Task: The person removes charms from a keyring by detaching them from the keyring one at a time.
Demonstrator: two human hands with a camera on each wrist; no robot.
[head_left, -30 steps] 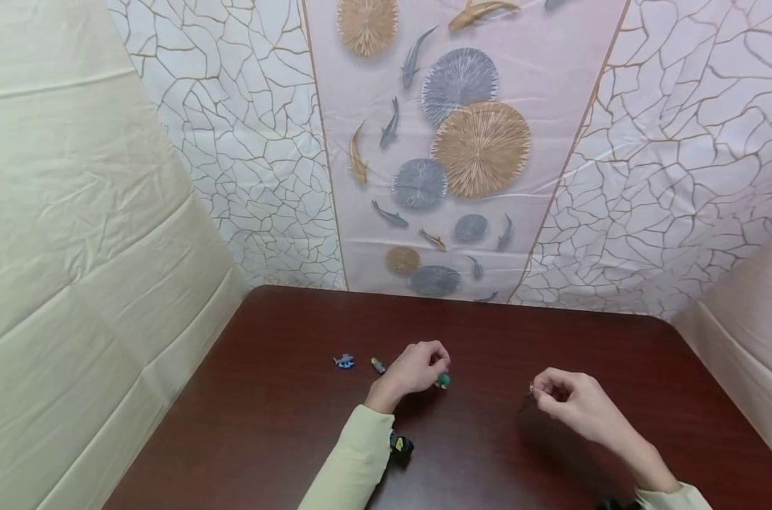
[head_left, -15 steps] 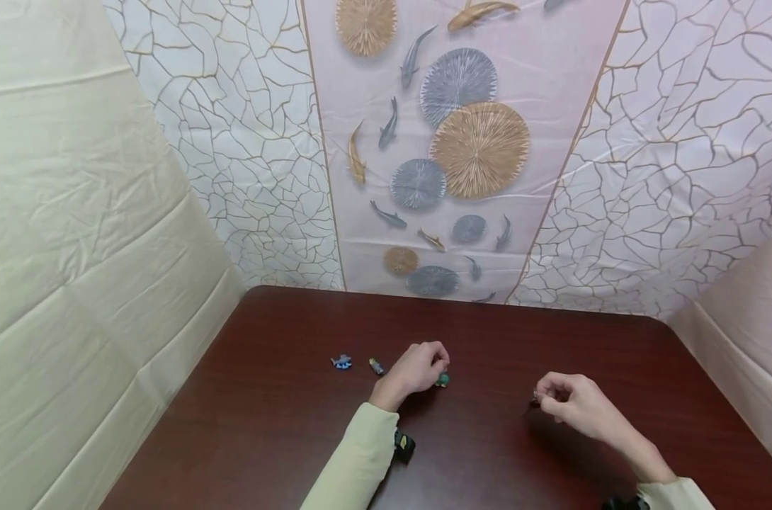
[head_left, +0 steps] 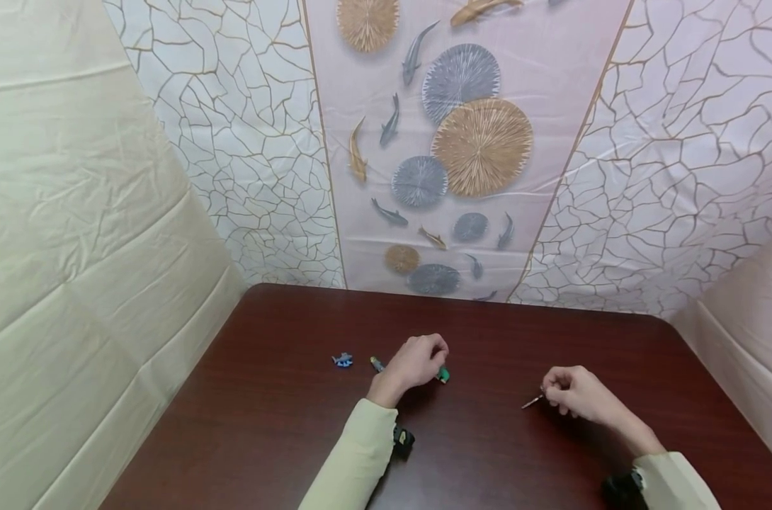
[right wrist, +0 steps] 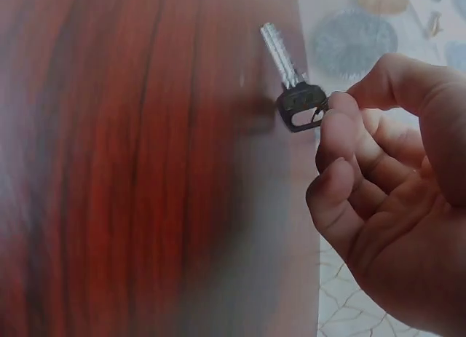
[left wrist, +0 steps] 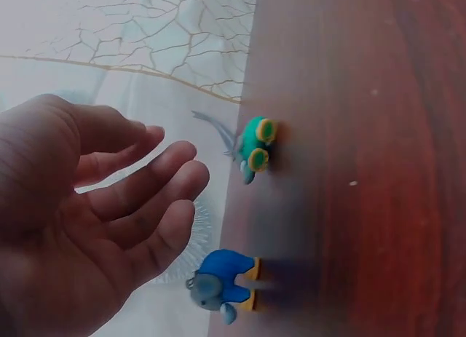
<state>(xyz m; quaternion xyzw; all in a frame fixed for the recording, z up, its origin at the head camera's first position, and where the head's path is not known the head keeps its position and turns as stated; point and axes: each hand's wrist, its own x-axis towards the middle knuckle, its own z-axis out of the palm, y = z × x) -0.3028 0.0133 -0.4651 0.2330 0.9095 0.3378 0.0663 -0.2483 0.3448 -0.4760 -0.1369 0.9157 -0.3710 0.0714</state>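
Observation:
In the right wrist view, my right hand [right wrist: 393, 177] pinches a key [right wrist: 295, 97] by the ring end of its black head, with the silver blade pointing away from the fingers. The head view shows that key [head_left: 532, 401] just left of my right hand [head_left: 580, 393], above the table. My left hand [left wrist: 109, 199] holds nothing, its fingers loosely bent. Beyond those fingers stand a small green toy figure [left wrist: 255, 142] with yellow feet and a blue elephant-like figure [left wrist: 224, 275]. In the head view, my left hand [head_left: 414, 361] partly covers the green figure [head_left: 444, 375].
Left of my left hand, a small grey-and-yellow piece [head_left: 377, 364] and a blue-grey shark-like piece [head_left: 343, 360] lie on the dark red-brown table [head_left: 284, 439]. Patterned cloth [head_left: 271, 142] hangs behind the table, and pale cloth [head_left: 105, 297] hangs along its left side.
My right hand has shifted slightly right, and the key now shows clearly, slanting down to the left from the fingers. The left hand has barely moved.

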